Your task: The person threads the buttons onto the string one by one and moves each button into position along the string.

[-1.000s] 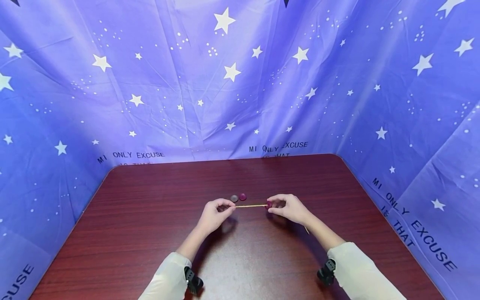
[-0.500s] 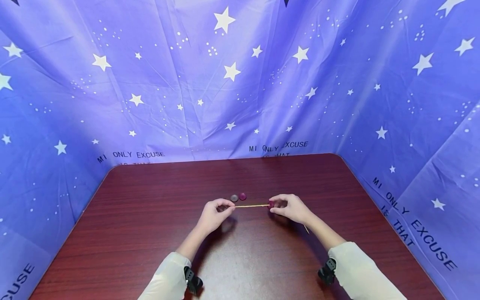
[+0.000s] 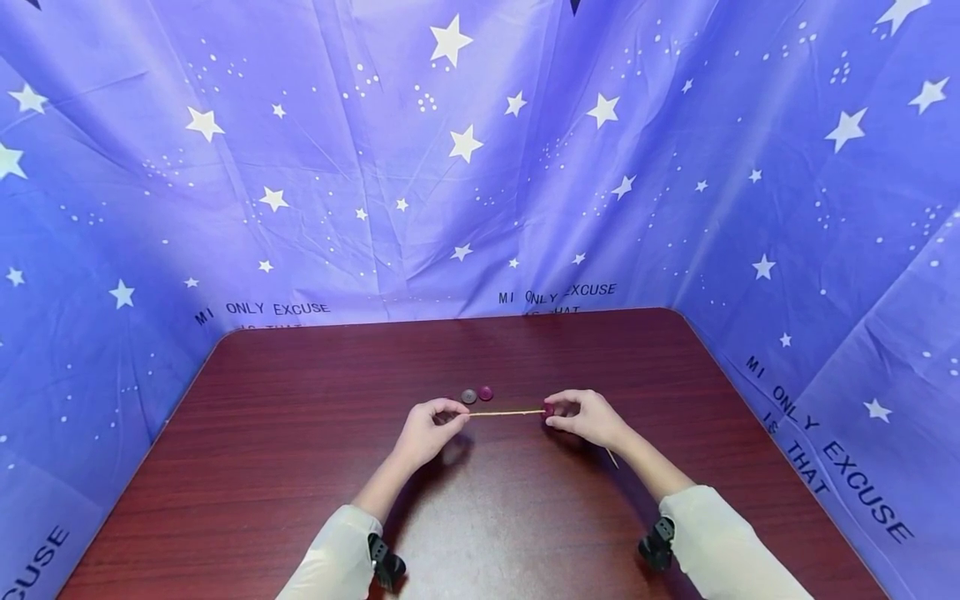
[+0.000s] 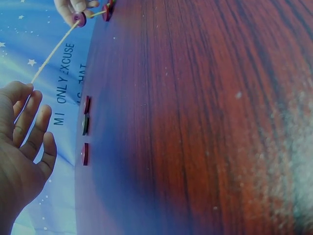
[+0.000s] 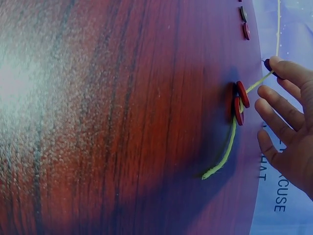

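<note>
My left hand (image 3: 429, 432) pinches one end of a yellow string (image 3: 506, 412) between thumb and fingertip. The string stretches nearly level to my right hand (image 3: 588, 418), which pinches a purple-red button (image 4: 78, 19) threaded on it. Beyond that hand the string droops. Two red buttons (image 5: 242, 94) hang on this part close together, low by the tabletop, and the string's tail (image 5: 217, 169) trails past them. In the head view my right hand hides most of these threaded buttons.
On the dark red wooden table (image 3: 300, 500) lie a grey button (image 3: 468, 397) and a magenta button (image 3: 486, 392), side by side behind the string. The left wrist view shows another red button (image 4: 85, 154) in line with them. A blue star-printed curtain (image 3: 337, 167) surrounds the table.
The right hand has slid slightly to the right with the button, lengthening the span of string between the hands. My left hand has stayed in place.
</note>
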Available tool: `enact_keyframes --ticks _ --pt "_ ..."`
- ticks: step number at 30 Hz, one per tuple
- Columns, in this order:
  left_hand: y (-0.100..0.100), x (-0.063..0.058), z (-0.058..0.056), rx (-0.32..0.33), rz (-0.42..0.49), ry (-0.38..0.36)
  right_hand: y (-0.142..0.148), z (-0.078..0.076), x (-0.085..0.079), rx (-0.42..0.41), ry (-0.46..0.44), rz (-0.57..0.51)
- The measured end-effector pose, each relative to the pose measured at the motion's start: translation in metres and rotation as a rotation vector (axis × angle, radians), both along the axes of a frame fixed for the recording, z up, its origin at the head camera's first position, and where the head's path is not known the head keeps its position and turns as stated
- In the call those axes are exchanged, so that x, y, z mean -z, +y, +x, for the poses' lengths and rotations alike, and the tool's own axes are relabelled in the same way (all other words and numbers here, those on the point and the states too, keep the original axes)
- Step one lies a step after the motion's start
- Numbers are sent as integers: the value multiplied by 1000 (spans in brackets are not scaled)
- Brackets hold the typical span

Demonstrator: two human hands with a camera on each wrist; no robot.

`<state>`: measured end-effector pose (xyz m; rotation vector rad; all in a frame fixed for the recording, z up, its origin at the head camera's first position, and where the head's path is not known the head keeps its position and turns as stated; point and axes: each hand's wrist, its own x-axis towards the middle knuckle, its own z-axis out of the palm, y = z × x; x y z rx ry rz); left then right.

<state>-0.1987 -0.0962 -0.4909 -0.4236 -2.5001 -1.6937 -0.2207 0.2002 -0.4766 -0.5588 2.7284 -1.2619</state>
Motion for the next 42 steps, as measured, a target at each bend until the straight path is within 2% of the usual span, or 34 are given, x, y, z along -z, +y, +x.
enact_keyframes --ticks 20,36,42 --pt "0 -1 2 -7 -3 -8 4 -4 6 11 2 8" --pt "2 2 2 5 -2 -2 4 -5 15 20 69 28" --pt "0 3 3 -3 -10 -12 6 -6 17 22 122 55"
